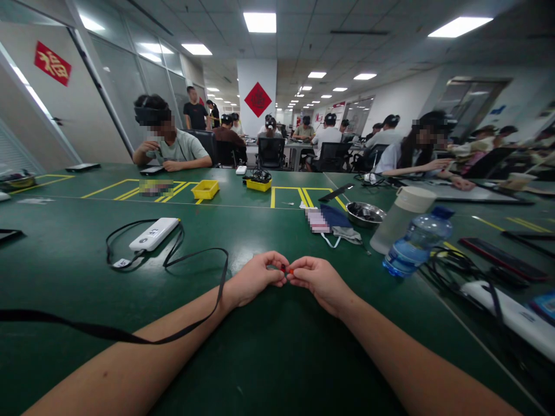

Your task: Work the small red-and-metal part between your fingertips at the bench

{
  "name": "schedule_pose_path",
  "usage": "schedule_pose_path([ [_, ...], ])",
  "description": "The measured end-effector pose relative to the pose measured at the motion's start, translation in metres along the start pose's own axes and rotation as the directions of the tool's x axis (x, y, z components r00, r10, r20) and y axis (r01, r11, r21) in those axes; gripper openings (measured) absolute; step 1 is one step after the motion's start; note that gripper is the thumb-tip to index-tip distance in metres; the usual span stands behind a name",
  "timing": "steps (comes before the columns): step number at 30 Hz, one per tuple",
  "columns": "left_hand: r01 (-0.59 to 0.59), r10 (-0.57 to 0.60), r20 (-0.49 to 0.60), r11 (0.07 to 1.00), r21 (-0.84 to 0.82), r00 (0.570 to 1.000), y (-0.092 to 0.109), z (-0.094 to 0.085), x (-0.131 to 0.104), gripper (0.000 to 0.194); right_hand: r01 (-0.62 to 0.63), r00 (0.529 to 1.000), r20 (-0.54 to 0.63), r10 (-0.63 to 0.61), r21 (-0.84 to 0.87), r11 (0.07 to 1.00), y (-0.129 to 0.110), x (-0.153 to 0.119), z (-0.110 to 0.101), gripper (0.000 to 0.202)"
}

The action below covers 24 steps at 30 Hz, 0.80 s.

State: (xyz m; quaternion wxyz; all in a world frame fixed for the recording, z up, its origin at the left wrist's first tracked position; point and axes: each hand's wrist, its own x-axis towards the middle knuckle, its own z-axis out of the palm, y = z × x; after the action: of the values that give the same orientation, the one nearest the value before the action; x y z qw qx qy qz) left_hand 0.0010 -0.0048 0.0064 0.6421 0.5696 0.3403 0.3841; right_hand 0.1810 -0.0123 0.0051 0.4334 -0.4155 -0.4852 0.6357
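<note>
Above the green table (243, 231), my left hand (259, 276) and my right hand (319, 282) meet at their fingertips. A small dark red piece (283, 268) is pinched between the thumb and fingers of my left hand. My right hand pinches a small orange-red piece (291, 271) right beside it. Fingers cover most of both, so I cannot tell their kind or whether they are joined. A black strap (191, 330) crosses over my left forearm.
Left of my hands lies a white power bank (155, 234) with a black cable. To the right stand a blue-capped water bottle (418, 242), a pale tumbler (396, 222) and a metal bowl (365, 214). Yellow trays (205, 189) sit farther back. Other people sit beyond.
</note>
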Motion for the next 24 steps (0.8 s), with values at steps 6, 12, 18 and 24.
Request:
schedule_pose_path([
  [6, -0.014, 0.014, -0.009, 1.0, -0.016, 1.0, -0.0016, 0.0008, 0.0013, 0.028, 0.03, 0.999, 0.014, -0.03, -0.011, 0.999, 0.0003, -0.0013, 0.0013, 0.018],
  [12, 0.017, -0.017, 0.003, 0.996, -0.082, 1.0, -0.0041, -0.0012, 0.0021, 0.026, 0.046, 0.999, -0.01, -0.046, 0.0, 0.999, 0.0013, -0.0003, 0.0009, 0.021],
  [18, 0.042, -0.045, -0.049, 0.997, -0.068, 0.998, -0.0029, -0.0002, 0.0021, 0.026, -0.009, 1.0, -0.012, 0.01, 0.081, 0.997, -0.0008, 0.0012, -0.0002, 0.02],
  [24, 0.048, -0.049, -0.036, 0.998, -0.036, 0.998, -0.0007, 0.0008, 0.0012, 0.027, -0.02, 0.999, -0.027, 0.022, 0.079, 0.997, -0.0014, 0.0008, 0.0005, 0.013],
])
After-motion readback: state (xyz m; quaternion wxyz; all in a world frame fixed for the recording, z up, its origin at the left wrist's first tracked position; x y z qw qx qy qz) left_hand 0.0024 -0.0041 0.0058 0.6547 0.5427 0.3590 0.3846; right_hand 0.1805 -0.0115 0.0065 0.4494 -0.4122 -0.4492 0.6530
